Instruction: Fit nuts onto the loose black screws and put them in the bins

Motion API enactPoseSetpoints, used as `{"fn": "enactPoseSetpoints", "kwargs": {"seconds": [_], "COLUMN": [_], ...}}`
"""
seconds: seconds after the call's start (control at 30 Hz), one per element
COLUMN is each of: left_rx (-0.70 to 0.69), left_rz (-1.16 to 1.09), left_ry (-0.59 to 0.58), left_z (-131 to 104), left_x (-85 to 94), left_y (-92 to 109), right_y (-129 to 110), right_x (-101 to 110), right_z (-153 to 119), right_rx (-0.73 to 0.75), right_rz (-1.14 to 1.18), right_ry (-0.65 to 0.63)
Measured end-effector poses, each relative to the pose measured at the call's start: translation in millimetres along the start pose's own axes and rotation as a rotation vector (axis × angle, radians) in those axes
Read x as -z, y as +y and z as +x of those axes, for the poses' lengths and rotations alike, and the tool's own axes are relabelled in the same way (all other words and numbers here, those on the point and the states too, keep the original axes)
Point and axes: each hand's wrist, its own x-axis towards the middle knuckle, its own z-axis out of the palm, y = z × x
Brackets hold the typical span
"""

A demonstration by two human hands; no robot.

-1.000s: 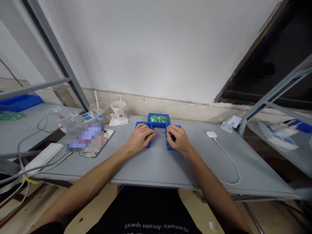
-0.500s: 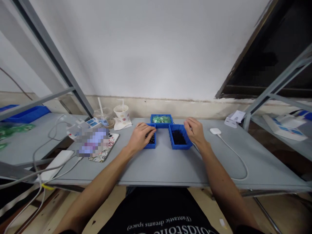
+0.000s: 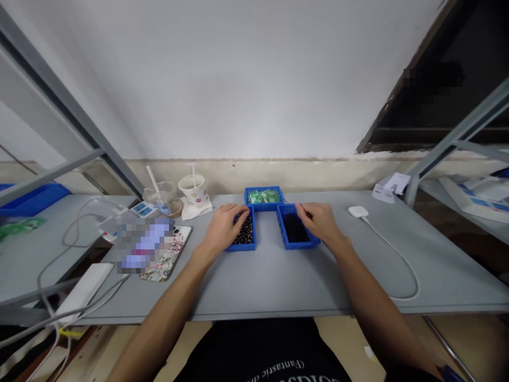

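Observation:
Over the left blue bin (image 3: 254, 241) hangs my left hand (image 3: 225, 225), its thumb and fingers drawn together at the fingertips. Many small dark shiny pieces (image 3: 244, 232) fill that bin. My right hand (image 3: 320, 220) is at the right edge of another blue bin (image 3: 296, 245), with thumb and forefinger closed over its far right corner. A dark, fine mass (image 3: 294, 228) lies inside this bin. Whatever either hand pinches is too small or hidden to make out. Behind both stands a third blue bin (image 3: 254, 207) holding green, clear-wrapped pieces (image 3: 264, 196).
To the left are a paper cup (image 3: 194, 190) with a straw, a clear plastic cup (image 3: 163, 196), a power strip (image 3: 143, 209) and a patterned phone case (image 3: 169, 257). A white charger (image 3: 358, 212) with its cable lies right, near folded white card (image 3: 392, 187). Metal posts frame the desk.
My right hand has moved left and inward over its bin's corner. My left hand has shifted slightly, uncovering more of the dark pieces. The camera view has tilted a little.

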Motion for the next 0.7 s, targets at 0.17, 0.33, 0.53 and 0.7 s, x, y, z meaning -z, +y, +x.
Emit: {"fn": "enactPoseSetpoints", "kwargs": {"seconds": [0.17,0.33,0.53,0.7], "left_rx": [0.032,0.075,0.012,-0.033], "left_rz": [-0.069,-0.050,0.034,0.088], "left_ry": [-0.019,-0.019,-0.206,-0.285], "left_z": [7.9,11.5,23.9,37.7], "left_x": [12.4,17.5,-0.5,-14.3], "left_y": [-12.6,-34.4,-43.4,-47.9], "right_y": [7.8,7.4,5.3,11.0], "right_x": [-4.0,-9.9,-14.2,-24.3], "right_z": [0.4,5.7,16.2,32.0], "right_rx": [-0.037,-0.060,-0.097,-0.052], "right_rz": [-0.040,-0.019,-0.063,-0.107], "right_ry": [-0.082,-0.152,-0.316,-0.417]}}
